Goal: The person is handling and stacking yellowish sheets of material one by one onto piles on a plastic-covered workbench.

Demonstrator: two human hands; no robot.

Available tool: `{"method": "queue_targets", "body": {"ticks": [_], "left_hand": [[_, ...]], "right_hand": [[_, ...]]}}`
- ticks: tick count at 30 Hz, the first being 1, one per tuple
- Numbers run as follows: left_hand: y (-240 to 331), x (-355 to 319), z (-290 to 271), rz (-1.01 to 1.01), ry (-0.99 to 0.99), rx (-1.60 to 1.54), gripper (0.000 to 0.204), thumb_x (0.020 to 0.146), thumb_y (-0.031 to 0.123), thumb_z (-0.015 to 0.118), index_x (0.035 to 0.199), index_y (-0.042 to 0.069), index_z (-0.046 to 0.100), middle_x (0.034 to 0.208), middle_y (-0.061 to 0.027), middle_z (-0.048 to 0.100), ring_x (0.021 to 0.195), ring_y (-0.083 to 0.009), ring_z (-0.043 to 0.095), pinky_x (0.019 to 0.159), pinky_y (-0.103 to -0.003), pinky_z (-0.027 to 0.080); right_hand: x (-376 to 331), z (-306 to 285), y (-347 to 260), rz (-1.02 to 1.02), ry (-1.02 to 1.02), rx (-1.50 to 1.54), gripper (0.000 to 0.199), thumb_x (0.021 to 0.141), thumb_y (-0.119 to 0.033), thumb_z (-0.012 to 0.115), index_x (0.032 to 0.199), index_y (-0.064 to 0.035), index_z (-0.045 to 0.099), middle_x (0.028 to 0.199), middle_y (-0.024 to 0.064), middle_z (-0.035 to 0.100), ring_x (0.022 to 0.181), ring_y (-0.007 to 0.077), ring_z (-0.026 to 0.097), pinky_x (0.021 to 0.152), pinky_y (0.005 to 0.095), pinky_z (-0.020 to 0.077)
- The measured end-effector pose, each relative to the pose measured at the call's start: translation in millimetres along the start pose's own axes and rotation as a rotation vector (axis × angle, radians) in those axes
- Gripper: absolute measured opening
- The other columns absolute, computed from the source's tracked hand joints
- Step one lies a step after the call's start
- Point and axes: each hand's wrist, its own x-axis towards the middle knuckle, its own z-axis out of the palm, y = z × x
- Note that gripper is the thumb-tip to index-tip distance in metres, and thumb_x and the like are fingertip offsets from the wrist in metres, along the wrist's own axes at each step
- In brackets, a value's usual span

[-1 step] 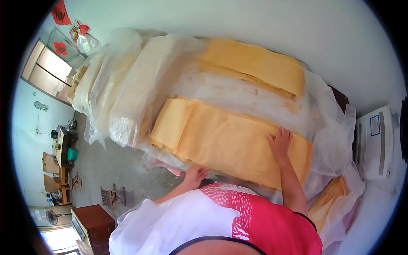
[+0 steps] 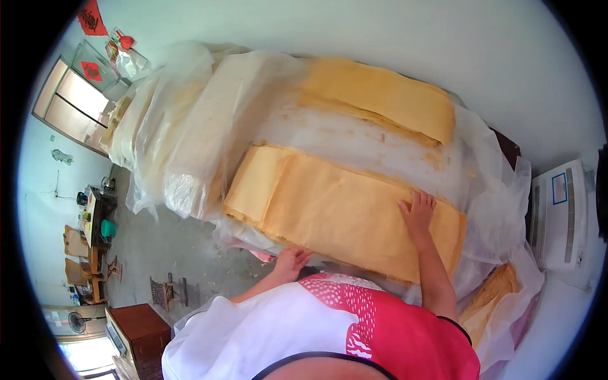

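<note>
A long stack of thin, tan-yellow sheets point(image 2: 342, 209) lies in front of me on clear plastic film. Its left end shows a paler sheet point(image 2: 254, 183), partly covered by the top layer. My right hand point(image 2: 418, 213) rests on top near the right end, fingers stretched out and slightly apart. At the near edge, left of the middle, my left hand point(image 2: 292, 261) has its fingers pressed together against the sheet edge. The undersides of those fingertips are hidden. A second stack of yellow sheets point(image 2: 380, 98) lies along the far side by the wall.
Plastic-wrapped bundles point(image 2: 212, 120) stand on the left part of the surface. An air conditioner point(image 2: 557, 212) is at the right, near a smaller tan pile point(image 2: 494, 294) under film. On the floor at left are a small stool point(image 2: 161, 294), a brown cabinet point(image 2: 140, 326) and chairs point(image 2: 76, 244).
</note>
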Motion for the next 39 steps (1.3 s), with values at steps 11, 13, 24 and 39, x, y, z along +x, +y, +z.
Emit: {"method": "queue_targets", "body": {"ticks": [11,13,24,39], "left_hand": [[-7.1,-14.0,5.0,-0.115,0.095,0.075,0.019,0.081,0.017,0.057,0.094,0.011,0.044,0.084,-0.0052,0.049,0.086,-0.0211,0.055,0.072,-0.035,0.047],[-9.3,-15.5,8.2,-0.110,0.093,0.089,0.019,0.080,0.018,0.058,0.093,0.010,0.045,0.085,-0.0054,0.050,0.085,-0.0208,0.055,0.072,-0.034,0.047],[-38.4,-7.5,25.6,-0.293,-0.240,0.512,0.020,0.080,0.021,0.058,0.094,0.007,0.055,0.092,-0.0067,0.055,0.087,-0.0183,0.054,0.072,-0.031,0.046],[21.5,-28.4,6.8,0.247,0.054,0.131,0.012,0.080,0.016,0.058,0.088,0.009,0.052,0.081,-0.0027,0.058,0.073,-0.0130,0.056,0.060,-0.026,0.046]], "right_hand": [[37.0,-37.8,-6.5,-0.106,0.046,0.244,0.019,0.071,-0.020,0.066,0.069,-0.0091,0.051,0.062,0.0060,0.054,0.059,0.0261,0.053,0.053,0.0373,0.0414],[40.3,-38.9,-7.0,-0.073,0.010,0.237,0.020,0.072,-0.023,0.065,0.069,-0.0088,0.052,0.062,0.0063,0.054,0.059,0.0265,0.053,0.053,0.0376,0.0414],[30.0,-26.8,-4.7,0.104,-0.372,0.231,0.027,0.077,-0.034,0.058,0.075,-0.0071,0.057,0.068,0.0080,0.060,0.064,0.0252,0.057,0.054,0.0358,0.0423],[89.5,31.8,-99.8,0.203,-0.353,0.395,0.025,0.074,-0.035,0.058,0.072,-0.0102,0.059,0.065,0.0086,0.059,0.062,0.0273,0.056,0.054,0.0367,0.0414]]}}
